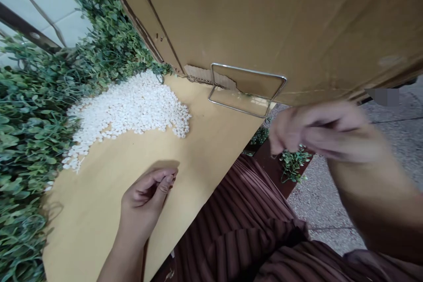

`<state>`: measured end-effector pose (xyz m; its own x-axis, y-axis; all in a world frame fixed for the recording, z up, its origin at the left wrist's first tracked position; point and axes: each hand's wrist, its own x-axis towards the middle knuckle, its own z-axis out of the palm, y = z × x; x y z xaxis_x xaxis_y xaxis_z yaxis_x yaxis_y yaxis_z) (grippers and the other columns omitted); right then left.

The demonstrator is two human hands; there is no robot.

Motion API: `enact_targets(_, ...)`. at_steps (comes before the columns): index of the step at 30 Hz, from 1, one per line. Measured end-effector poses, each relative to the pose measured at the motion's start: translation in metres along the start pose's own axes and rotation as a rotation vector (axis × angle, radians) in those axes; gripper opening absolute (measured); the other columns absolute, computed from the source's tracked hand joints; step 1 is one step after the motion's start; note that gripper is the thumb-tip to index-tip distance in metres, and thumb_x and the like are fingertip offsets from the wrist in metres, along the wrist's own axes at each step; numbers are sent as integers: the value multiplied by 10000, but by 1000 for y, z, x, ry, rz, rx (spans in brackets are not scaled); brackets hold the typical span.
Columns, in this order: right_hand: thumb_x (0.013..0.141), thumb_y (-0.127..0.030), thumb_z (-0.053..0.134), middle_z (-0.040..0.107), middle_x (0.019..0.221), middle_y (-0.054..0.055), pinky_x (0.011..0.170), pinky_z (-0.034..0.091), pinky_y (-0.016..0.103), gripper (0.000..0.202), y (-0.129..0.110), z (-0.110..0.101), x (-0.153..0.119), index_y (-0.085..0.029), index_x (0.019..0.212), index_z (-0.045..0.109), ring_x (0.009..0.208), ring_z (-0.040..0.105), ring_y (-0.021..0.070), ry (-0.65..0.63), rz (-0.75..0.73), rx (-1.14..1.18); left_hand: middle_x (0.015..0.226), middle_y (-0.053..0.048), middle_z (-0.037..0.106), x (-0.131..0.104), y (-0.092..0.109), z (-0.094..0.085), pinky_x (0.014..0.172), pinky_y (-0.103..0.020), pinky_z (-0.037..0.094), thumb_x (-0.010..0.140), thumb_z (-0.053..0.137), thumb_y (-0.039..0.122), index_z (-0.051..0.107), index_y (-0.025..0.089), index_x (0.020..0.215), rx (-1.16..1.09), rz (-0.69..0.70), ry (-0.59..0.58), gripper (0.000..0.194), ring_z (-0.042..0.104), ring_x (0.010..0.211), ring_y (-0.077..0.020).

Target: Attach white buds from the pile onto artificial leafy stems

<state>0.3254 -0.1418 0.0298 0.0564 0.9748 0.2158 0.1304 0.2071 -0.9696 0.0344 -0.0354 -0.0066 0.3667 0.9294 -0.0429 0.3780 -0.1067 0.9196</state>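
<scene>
My left hand (148,194) is just over the yellow-tan sheet, thumb and forefinger pressed together in a pinch. Whatever sits between those fingertips, if anything, is too small to make out. Away to the right, beyond the sheet's edge, my right hand (313,132) is raised with curled fingers, partly smeared by motion. I cannot tell what it pinches. A heap of small white beads (132,103) lies spread on the tan sheet (109,176), beyond my left hand. Between the hands and farther back stands a rectangular metal wire frame (247,70) against the cardboard.
A large brown cardboard panel (247,13), torn at its lower edge, rises behind the sheet. Leafy green artificial foliage (23,141) borders the left side. Striped brown cloth (231,238) covers my lap. A leafy sprig (294,163) shows below my right hand, above a speckled floor (340,202).
</scene>
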Motion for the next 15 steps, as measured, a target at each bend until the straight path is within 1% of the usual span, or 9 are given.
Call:
enact_targets(1, 837, -323, 512, 640, 648, -23, 607, 485, 264, 202, 23, 7, -8, -204, 718, 624, 627, 628, 106, 87, 62, -88, 734, -24, 684, 0, -1, 0, 585, -228, 507, 696, 685, 235, 719, 227, 735, 14, 23, -7, 51, 617, 661, -142)
enact_targets(2, 863, -336, 468, 653, 679, 7, 604, 501, 265, 236, 50, 15, -20, -188, 747, 610, 625, 622, 116, 162, 163, -279, 730, -22, 681, 0, -1, -1, 582, -226, 506, 702, 678, 233, 716, 225, 736, 30, 43, -11, 52, 615, 657, -140)
enact_targets(3, 890, -344, 408, 649, 690, 25, 619, 512, 267, 285, 79, 23, -35, -181, 763, 604, 638, 617, 123, 259, 236, -537, 729, -21, 680, 0, -2, -1, 579, -227, 507, 706, 671, 237, 712, 222, 737, 50, 61, -10, 54, 615, 651, -139)
enact_targets(4, 895, -318, 389, 643, 713, 57, 654, 518, 298, 297, 109, 31, -52, -164, 767, 608, 682, 615, 148, 304, 279, -637, 733, -22, 681, 0, -3, -1, 577, -231, 511, 709, 666, 243, 709, 217, 738, 74, 71, -5, 58, 617, 647, -140)
enact_targets(6, 866, -261, 397, 622, 716, 90, 687, 515, 361, 286, 164, 46, -89, -156, 734, 628, 715, 590, 190, 341, 334, -757, 747, -25, 688, 0, -5, -2, 582, -244, 524, 711, 656, 263, 703, 208, 740, 136, 80, 15, 78, 630, 654, -150)
enact_targets(8, 821, -215, 423, 610, 784, 111, 741, 504, 398, 252, 206, 58, -124, -167, 788, 668, 797, 564, 222, 337, 372, -862, 758, -24, 696, -1, -5, -1, 618, -260, 542, 705, 653, 284, 699, 206, 732, 211, 87, 37, 94, 648, 683, -163)
enact_targets(11, 784, -173, 438, 594, 924, 114, 830, 469, 435, 315, 244, 69, -159, -215, 980, 681, 951, 513, 254, 299, 421, -992, 781, -13, 710, -3, -2, 1, 704, -278, 552, 692, 658, 306, 698, 220, 722, 313, 85, 68, 100, 665, 738, -175)
enact_targets(13, 782, -161, 442, 579, 1024, 114, 872, 439, 461, 380, 257, 71, -170, -249, 1089, 648, 1037, 469, 272, 268, 450, -1065, 803, -1, 715, -6, 1, 3, 742, -280, 549, 699, 651, 316, 698, 237, 728, 353, 68, 117, 96, 669, 757, -174)
enact_targets(15, 784, -137, 447, 568, 1086, 104, 888, 423, 465, 419, 266, 70, -174, -282, 1135, 623, 1077, 442, 276, 236, 474, -1127, 789, 17, 717, -7, 0, 4, 721, -275, 556, 697, 659, 319, 700, 257, 731, 390, 96, 156, 82, 669, 724, -171)
